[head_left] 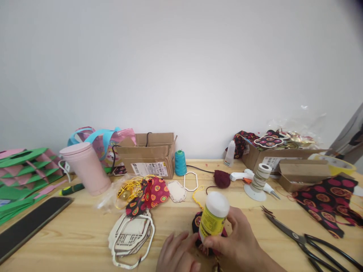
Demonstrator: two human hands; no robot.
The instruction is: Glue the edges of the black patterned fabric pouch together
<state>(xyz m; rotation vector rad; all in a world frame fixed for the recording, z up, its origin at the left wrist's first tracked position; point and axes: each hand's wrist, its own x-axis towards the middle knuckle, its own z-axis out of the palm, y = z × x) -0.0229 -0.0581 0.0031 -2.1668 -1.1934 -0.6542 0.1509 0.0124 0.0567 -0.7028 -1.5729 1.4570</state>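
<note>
In the head view, the person's right hand is gripping a small yellow-labelled plastic glue bottle with a white base, fingers wrapped round its lower end, and seems to be holding it upside down over a dark, patterned fabric-covered piece lying on the pale wooden table near its front edge. The left hand is resting just beside that piece, fingers loosely together and touching its near edge; whether they are pressing it flat cannot be told. A hard squeeze is likely to flood the fabric, and glue running off the edge could stick the piece to the table or smear the steadying fingers. The white laser-cut wooden frames are lying close on the left, so a drip there could spoil them. The black scissors are lying near the right forearm, where a sweep of the arm could catch them.
</note>
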